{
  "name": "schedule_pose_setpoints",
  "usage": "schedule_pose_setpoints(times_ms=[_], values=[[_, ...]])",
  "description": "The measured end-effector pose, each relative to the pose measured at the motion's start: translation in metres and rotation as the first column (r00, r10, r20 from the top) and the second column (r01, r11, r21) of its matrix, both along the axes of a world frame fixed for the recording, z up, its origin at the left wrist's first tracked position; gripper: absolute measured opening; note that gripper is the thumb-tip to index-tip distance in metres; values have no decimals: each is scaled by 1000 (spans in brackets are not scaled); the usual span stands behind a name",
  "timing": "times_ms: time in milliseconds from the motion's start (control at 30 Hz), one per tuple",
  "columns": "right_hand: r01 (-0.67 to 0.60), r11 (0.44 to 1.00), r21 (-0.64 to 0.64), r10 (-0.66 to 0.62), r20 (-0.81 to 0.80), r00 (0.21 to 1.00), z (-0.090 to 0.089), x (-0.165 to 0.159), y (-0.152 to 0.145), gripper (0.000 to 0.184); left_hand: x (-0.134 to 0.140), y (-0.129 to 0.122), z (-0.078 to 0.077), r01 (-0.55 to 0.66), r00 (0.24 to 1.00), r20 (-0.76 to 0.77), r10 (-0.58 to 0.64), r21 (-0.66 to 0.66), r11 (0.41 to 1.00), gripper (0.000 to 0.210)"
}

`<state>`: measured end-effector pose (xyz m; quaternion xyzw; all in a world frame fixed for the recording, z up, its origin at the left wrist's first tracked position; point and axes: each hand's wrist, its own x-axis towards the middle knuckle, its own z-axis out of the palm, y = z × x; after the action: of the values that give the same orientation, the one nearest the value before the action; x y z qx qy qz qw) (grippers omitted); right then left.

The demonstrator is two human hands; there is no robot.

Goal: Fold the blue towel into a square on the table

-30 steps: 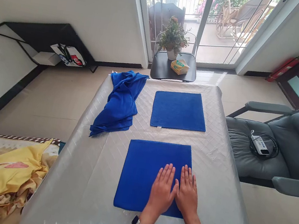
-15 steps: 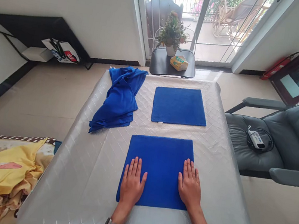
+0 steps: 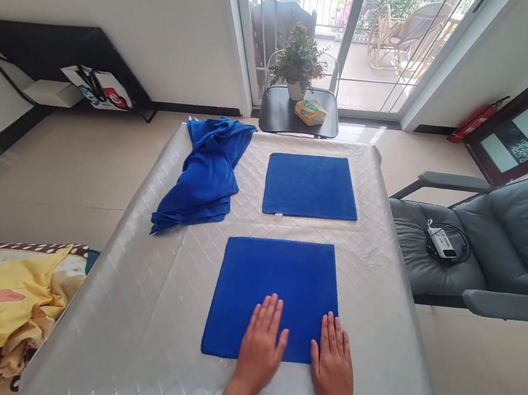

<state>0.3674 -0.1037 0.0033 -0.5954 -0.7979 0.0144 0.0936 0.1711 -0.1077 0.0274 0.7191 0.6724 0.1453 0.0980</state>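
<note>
A blue cloth [image 3: 277,273] lies flat on the silver-covered table [image 3: 158,361] in front of me. My left hand [image 3: 263,341] rests flat over the lower middle of this cloth, fingers stretched out. Over its lower right corner lies my right hand [image 3: 333,359], also flat with fingers extended, partly on the table cover. Farther up the table is a second blue cloth [image 3: 312,186], flat, with a small white tag on its near edge. To the left sits a loose, rumpled heap of blue cloths [image 3: 210,175].
Beyond the table, a dark chair [image 3: 271,115] bears a potted plant [image 3: 299,63] and a yellow tissue pack [image 3: 310,112]. At right, a grey armchair [image 3: 512,243] holds a power strip [image 3: 441,242] with a coiled cable. Yellow fabric [image 3: 3,290] lies at lower left.
My left hand has moved right, from the cloth's left edge to its lower middle. My right hand has slid down toward the near right corner. The view has shifted slightly.
</note>
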Motion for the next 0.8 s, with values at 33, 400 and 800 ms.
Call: schedule_pose_setpoints(times_ms=[33,400,800], values=[[-3,1000,3,3,2,1000,-3,1,-3,70,20,3,1,79,997,23,-78,-12,997,65],[5,1000,-6,-5,5,1000,-4,0,-2,71,37,-1,-14,132,991,-15,-132,-2,991,67],[19,1000,-15,-19,-12,1000,2,-1,-3,66,-81,-63,-25,-241,965,-126,230,-78,967,71]])
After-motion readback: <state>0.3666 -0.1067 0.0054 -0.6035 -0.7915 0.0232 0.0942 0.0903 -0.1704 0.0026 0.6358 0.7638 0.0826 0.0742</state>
